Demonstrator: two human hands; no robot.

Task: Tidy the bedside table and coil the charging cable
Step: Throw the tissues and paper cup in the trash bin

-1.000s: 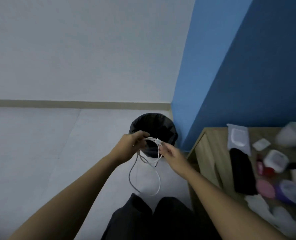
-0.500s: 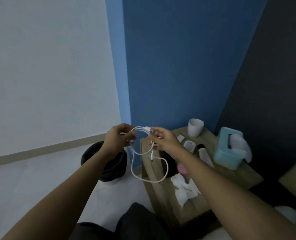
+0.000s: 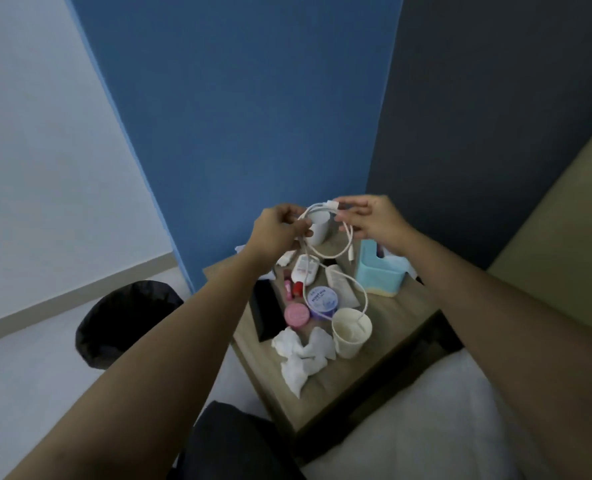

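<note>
1. White charging cable point(image 3: 366, 299) is held in the air above the wooden bedside table point(image 3: 391, 317). One loop is formed between both hands, and the slack hangs in a second loop over the items below.
2. Left hand point(image 3: 279, 230): fingers are curled round the gathered strands at the loop's left side.
3. Right hand point(image 3: 372, 220): thumb and forefinger pinch the cable just behind its USB plug; the remaining fingers are loosely extended.
4. Tabletop holds:
   - a paper cup point(image 3: 351, 336) near the front edge, with crumpled tissues point(image 3: 303, 351) beside it;
   - a pink-lidded jar point(image 3: 297, 315) and a purple-rimmed tub point(image 3: 322, 299);
   - a light blue tissue box point(image 3: 379, 275) and a white cup point(image 3: 317, 232) at the back.
5. Whether the hanging slack touches the paper cup cannot be told.
6. Black-lined waste bin point(image 3: 125, 320) stands on the floor left of the table.
</note>
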